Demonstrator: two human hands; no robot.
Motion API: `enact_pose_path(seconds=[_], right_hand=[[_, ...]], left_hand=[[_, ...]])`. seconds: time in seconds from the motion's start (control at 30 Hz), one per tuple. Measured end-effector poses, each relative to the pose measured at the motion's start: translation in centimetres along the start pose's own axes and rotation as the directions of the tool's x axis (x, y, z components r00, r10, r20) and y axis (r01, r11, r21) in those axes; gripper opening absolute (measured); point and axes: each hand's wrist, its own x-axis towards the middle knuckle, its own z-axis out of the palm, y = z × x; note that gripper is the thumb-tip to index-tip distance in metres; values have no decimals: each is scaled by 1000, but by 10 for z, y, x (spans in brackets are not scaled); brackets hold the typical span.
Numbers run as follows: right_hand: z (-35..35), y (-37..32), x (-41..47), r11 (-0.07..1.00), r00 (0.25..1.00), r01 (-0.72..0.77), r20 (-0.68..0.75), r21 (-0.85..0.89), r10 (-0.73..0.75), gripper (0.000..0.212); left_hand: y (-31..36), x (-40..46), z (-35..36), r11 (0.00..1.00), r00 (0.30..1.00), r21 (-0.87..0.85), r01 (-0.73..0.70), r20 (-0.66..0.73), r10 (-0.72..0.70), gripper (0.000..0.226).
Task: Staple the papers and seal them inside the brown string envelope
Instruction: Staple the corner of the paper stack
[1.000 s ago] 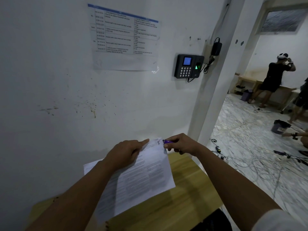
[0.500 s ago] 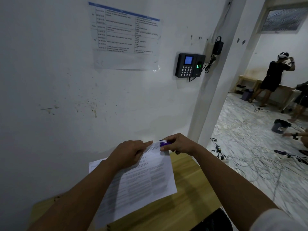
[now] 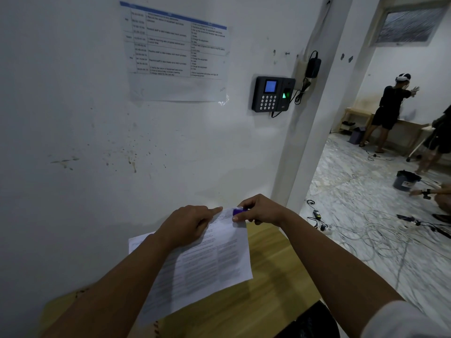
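Surface: a wooden table (image 3: 273,276), pale grain, its far edge pushed against a white wall (image 3: 73,118).
Room: to the right of a white pillar (image 3: 324,113) a marbled floor (image 3: 366,240) strewn with loose cables (image 3: 380,237); a dark bucket (image 3: 406,180) stands on it.
Wall: one printed schedule sheet (image 3: 175,50) taped up, one keypad terminal (image 3: 272,93) with a lit blue screen beside the pillar, one black plug adapter (image 3: 313,65) above it.
People: one person stands at a far bench (image 3: 390,111); parts of two others show at the right edge.
Papers: one stack of printed papers (image 3: 207,262) lying askew along the table's far edge, its top corner by the wall; the sheet count cannot be told.
Stapler: one small purple stapler (image 3: 239,211) at that top corner of the papers.
Left hand (image 3: 188,225): lies on the papers, index finger stretched out and pressing near the corner, other fingers tucked under.
Right hand (image 3: 261,209): fingers and thumb pinched around the stapler.
Envelope: not visible.
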Motion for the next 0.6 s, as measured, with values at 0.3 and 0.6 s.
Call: enact_pose_path(seconds=[0.3,0.6], right_hand=[[-1,12,-1,1000,1000,-6,16,7,6,28],[-13,28,1,987,988,-147,54,72,143,38]], left_hand=[[3,-1,9,1000,999,-22,3,32,-2,51],[1,10,31,997,998,-58,42,56,-39,53]])
